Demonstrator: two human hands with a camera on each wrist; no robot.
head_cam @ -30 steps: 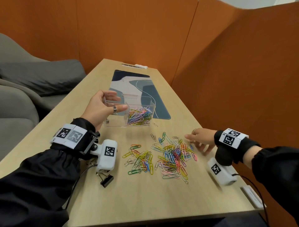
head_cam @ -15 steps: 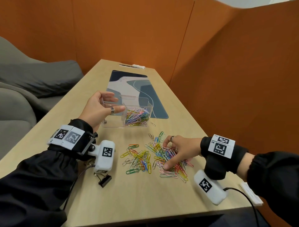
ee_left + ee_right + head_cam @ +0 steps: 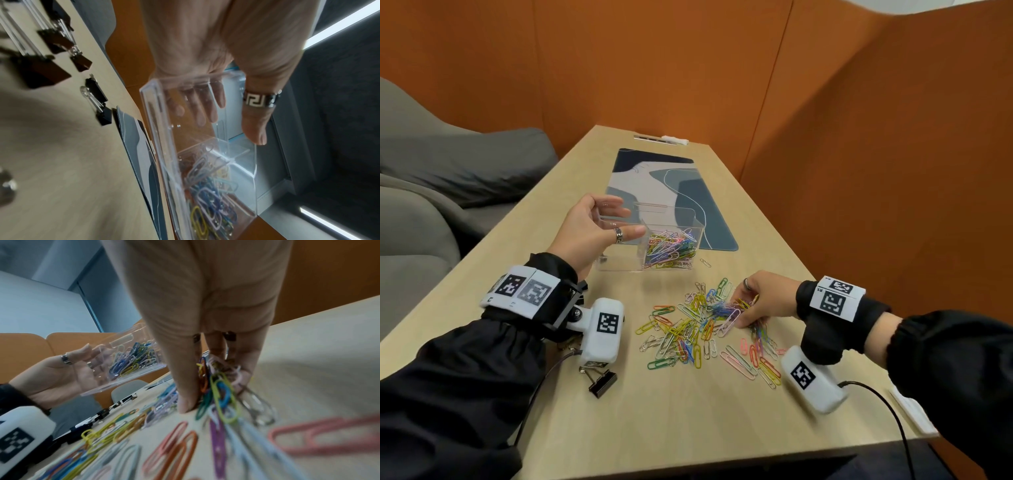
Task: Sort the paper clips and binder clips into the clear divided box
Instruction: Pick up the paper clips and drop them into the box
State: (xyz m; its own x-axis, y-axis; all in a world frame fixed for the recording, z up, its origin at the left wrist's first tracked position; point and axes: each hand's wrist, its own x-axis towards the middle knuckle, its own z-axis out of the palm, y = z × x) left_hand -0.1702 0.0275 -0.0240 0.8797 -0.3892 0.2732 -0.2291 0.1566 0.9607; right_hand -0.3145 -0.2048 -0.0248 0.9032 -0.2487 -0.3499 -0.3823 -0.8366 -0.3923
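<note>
With one compartment of the clear divided box (image 3: 654, 246), gripped by the left hand (image 3: 592, 233), already part-filled, paper clips (image 3: 698, 325) are being pinched by the right hand (image 3: 763, 301), while binder clips (image 3: 61, 40) lie unsorted on the table (image 3: 688, 411).

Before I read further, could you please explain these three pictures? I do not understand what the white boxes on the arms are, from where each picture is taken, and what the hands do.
No machine here: a person works with bare hands. The white boxes are cameras strapped to the wrists; a third camera sits on the head.

The head view shows the whole wooden table. The left hand holds a clear box, tilted off the table; one side of it already holds coloured paper clips. The right hand gathers a bunch from the loose pile.

The left wrist view looks along the palm at the box and shows black binder clips waiting on the table. The right wrist view shows the fingers closing around clips.
</note>
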